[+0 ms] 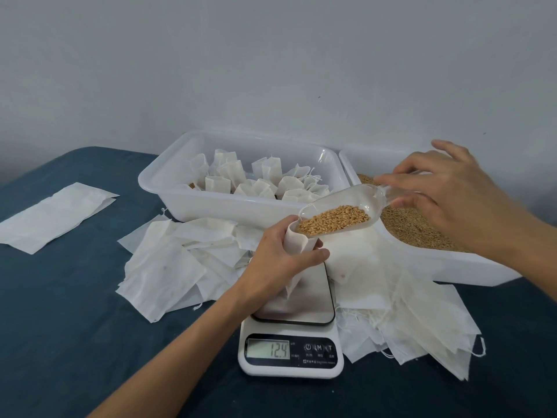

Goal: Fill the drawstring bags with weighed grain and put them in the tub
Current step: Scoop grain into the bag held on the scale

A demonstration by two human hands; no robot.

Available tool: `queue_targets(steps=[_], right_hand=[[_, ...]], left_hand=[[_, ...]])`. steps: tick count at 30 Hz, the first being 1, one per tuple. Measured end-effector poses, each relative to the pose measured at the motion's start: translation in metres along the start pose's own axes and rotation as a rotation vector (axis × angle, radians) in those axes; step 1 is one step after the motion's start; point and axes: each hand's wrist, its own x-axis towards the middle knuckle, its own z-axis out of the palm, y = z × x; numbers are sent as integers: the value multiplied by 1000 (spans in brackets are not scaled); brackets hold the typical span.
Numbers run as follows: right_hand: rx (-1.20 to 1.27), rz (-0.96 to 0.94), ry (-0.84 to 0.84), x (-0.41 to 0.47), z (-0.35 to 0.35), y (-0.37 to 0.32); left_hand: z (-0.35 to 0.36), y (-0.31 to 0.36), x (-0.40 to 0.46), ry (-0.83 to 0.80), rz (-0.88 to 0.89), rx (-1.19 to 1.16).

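12.4 on scale [291, 342] display, bag [297, 245] in left hand [283, 254].

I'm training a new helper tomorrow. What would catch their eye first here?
The clear scoop of grain, centre, held by the right hand at the mouth of a bag gripped by the left hand over the scale, which reads 12.4. Behind, a tub holds filled bags.
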Motion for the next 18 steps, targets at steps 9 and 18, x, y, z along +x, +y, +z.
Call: queue_targets(steps=[9,18], right_hand=[[9,4,-7,0,-1,-3],[-10,6,-3,-1,3,1]], left_hand=[[0,0,0,17,-18,-55],[-1,-2,1,-4,-3,-48]])
